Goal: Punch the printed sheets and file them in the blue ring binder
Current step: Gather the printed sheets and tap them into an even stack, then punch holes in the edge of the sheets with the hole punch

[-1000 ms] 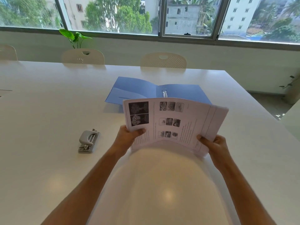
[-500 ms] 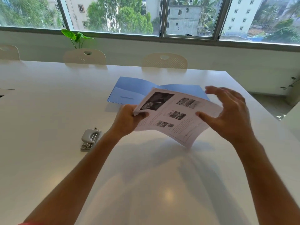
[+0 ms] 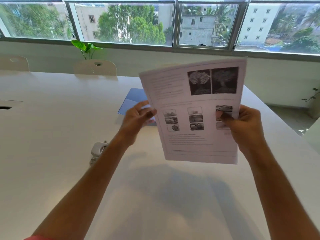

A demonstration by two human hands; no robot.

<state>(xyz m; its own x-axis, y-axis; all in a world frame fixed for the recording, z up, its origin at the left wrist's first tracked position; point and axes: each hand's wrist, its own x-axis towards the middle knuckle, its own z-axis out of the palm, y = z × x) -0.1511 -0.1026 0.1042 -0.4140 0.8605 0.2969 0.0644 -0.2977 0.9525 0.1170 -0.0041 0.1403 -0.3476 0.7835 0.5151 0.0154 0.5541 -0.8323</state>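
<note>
We hold the printed sheets [image 3: 195, 108] upright, center frame, left hand [image 3: 136, 118] & right hand [image 3: 245, 123] both pinching edges; next: square stack, feed into punch [image 3: 97, 149], lower left.

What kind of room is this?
Probably an office meeting room: a long white table with chairs along its far side, wide windows overlooking buildings, and a hole punch beside a blue binder.

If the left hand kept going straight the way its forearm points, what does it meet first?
Probably the left edge of the white printed sheets that the left hand already pinches; behind them lies the blue ring binder, though depth is unclear.
</note>
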